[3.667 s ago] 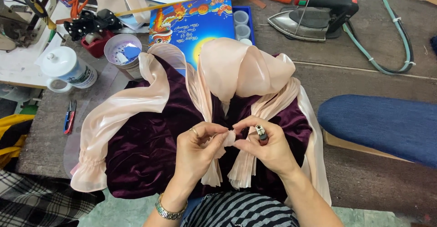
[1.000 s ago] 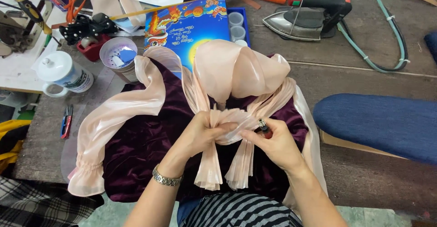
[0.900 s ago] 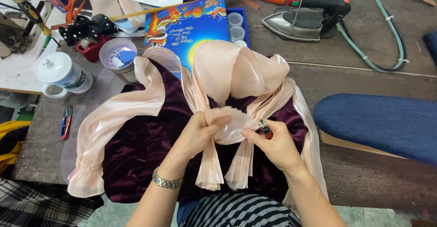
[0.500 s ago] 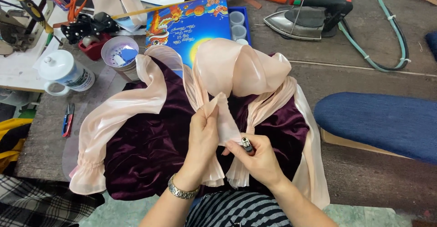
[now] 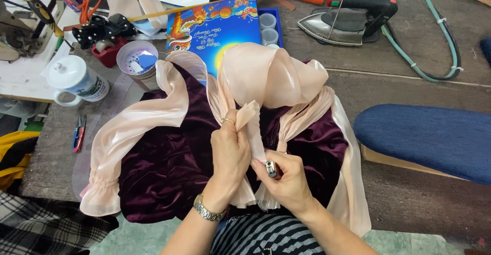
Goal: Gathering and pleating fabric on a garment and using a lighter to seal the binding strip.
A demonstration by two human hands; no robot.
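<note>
head view, looking down at a wooden bench (image 5: 409, 86) with a dark purple velvet garment (image 5: 169, 158) spread on it, peach organza sleeves and collar ties attached. left hand (image 5: 230, 150) is pressed together, pinching a peach ribbon strip (image 5: 250, 119) upright between thumb and fingers, ring on one finger, metal watch (image 5: 208, 210) at the wrist. right hand (image 5: 287, 178) is curled around a small lighter (image 5: 271, 169), its metal top just beside the lower part of the same strip, touching or nearly so; no flame visible, though it may be too small to tell. step in hand looks like heat-sealing the ribbon edge so it won't fray. next move calls for keeping the strip taut and well apart from the velvet, and bringing only the raw edge near the lighter top, briefly, since organza scorches fast. big peach bow loop (image 5: 271, 76) sits above the hands. around: blue printed box (image 5: 215, 30) behind the garment, black iron (image 5: 348, 22) at top right, navy padded pressing board (image 5: 429, 140) at right, white lidded mug (image 5: 76, 78) and small snips (image 5: 78, 132) at left, round tub (image 5: 137, 63) near the mug.
</note>
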